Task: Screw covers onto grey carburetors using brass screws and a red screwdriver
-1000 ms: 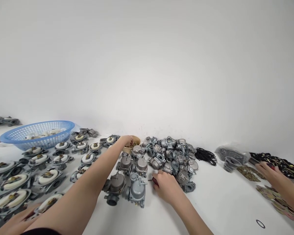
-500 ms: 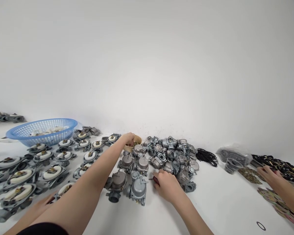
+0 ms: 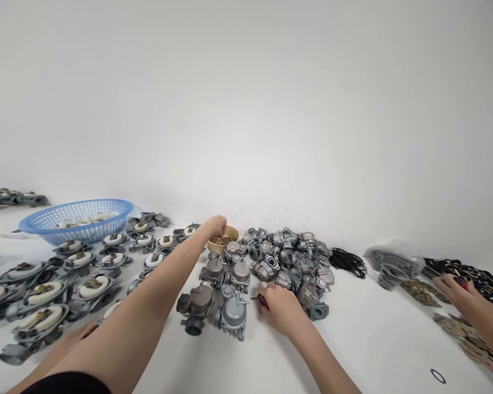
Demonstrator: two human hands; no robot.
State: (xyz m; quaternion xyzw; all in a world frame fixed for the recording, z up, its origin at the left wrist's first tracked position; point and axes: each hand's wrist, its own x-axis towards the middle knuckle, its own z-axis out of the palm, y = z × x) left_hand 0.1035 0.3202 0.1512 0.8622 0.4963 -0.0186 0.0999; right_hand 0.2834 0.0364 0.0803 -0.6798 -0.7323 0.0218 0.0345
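My left hand (image 3: 217, 225) reaches across the table, just above the brown bowl (image 3: 217, 248) of small brass-coloured parts. Its fingers are pinched together; what they hold is hidden. Resting on the table, my right hand (image 3: 277, 309) is closed round a screwdriver (image 3: 262, 300) with a dark red handle, its thin shaft pointing left. Between my arms stand several grey metal carburetors, among them a silver one (image 3: 233, 313) and a browner one (image 3: 198, 303). A heap of carburetors (image 3: 287, 257) lies just beyond my right hand.
At left are rows of open carburetor bodies with white floats (image 3: 94, 287) and a blue basket (image 3: 78, 234). Another person's hand (image 3: 76, 336) shows below my left arm; a further hand (image 3: 460, 290) works at right. Black rings (image 3: 347, 262) and a plastic bag (image 3: 394, 259) lie nearby.
My left hand has lifted slightly out of the bowl, showing more of the brass parts. My right hand stays almost in place with the screwdriver. The left-hand parts have shifted slightly rightward in view.
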